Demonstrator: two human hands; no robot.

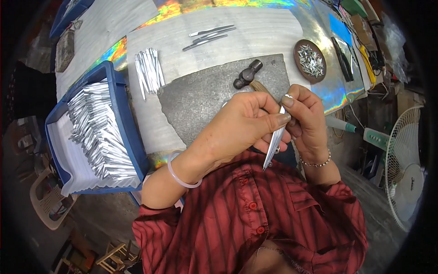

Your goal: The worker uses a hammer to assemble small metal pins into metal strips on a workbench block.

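Metal piece [274,142] is pinched by the grip of the left hand [246,119], below and right of the grey slab [191,98], its top gripped by the right hand [306,112]. Work seems partway; finished pieces cannot be told apart. Left of the slab, silver strips [102,132] are heaped in a blue bin [119,105]; right, small parts [312,63] are held in a brown dish [297,64].

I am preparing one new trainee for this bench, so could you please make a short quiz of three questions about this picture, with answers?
1. True or false: the hammer lies on the grey slab.
2. The brown dish holds: A) scissors, B) small metal pieces, C) brushes.
3. Fill in: the left hand holds a slim, ____-coloured metal tool.

Key: 1. True. 2. B. 3. Silver.
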